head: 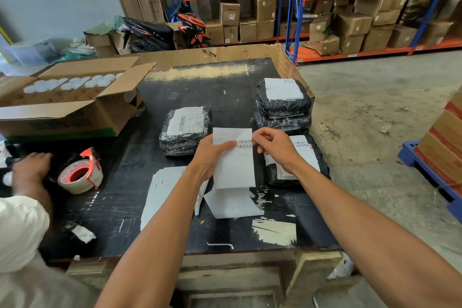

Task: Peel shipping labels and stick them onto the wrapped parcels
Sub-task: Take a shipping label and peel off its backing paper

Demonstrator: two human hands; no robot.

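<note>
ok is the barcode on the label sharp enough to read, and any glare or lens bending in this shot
Head view: the barcode on the label shows as bars but the print is too soft to read; a pale glare band lies across the table far edge; wide-angle bending curves the shelving uprights.

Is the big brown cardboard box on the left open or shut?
Open: the brown cardboard box has its flaps spread outward, showing white round lids inside.

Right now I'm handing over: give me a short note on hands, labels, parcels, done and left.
Left hand holds the label sheet; right hand pinches its top right corner, peel not yet visible.
Labelled: single parcel, top parcel of the stack, and near parcel.
More label sheets lie on the black table.
Left: peel, then stick; which parcel lacks a label I cannot tell.
</note>
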